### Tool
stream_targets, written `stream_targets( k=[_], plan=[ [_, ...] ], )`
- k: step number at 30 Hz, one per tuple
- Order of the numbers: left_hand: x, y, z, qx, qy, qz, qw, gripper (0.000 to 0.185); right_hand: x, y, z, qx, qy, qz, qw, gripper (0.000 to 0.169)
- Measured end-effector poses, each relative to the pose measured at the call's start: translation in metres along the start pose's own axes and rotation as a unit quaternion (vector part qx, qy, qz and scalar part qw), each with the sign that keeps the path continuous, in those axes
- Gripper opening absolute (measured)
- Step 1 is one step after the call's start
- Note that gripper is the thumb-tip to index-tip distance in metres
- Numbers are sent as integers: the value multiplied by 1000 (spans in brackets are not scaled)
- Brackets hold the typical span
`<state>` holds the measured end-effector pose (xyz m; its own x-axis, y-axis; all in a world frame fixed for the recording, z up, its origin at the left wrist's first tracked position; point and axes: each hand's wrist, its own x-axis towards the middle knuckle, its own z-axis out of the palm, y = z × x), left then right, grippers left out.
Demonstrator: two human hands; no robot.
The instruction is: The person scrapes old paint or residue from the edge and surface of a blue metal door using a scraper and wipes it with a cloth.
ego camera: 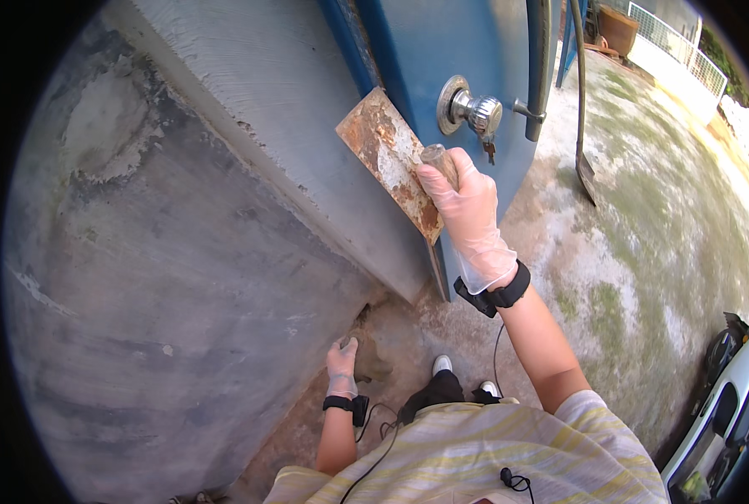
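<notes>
My right hand (pixel 465 201), in a clear glove, is closed around the wooden handle (pixel 440 165) of a plastering trowel. The trowel's rectangular metal plate (pixel 390 157) is rusty with pale patches; it is tilted near the edge of the grey wall and the blue door. My left hand (pixel 341 365), also gloved, hangs low beside the wall. Its thumb and fingers are closed on a greyish-brown object (pixel 369 362), whose kind I cannot tell against the floor.
The blue door (pixel 425 38) has a metal knob (pixel 482 116) with keys (pixel 489 151) in it. A grey plastered wall (pixel 210 271) fills the left side. A shovel (pixel 585 170) stands beyond the door, and a motor scooter (pixel 721 422) is at the lower right. Thin cables hang near me.
</notes>
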<state>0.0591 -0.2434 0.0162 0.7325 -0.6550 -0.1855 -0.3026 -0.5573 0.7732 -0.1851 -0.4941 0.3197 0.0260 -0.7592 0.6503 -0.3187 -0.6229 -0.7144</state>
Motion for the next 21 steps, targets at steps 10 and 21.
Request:
stream_targets(
  k=[10,21],
  plan=[
    [1,15,-8,29,-9,2,1000,55,-7,4,-1,-48,-4,-2,999,44],
    [13,7,7,-12,-40,3,999,54,-2,-3,0,-26,-15,19,999,44]
  ],
)
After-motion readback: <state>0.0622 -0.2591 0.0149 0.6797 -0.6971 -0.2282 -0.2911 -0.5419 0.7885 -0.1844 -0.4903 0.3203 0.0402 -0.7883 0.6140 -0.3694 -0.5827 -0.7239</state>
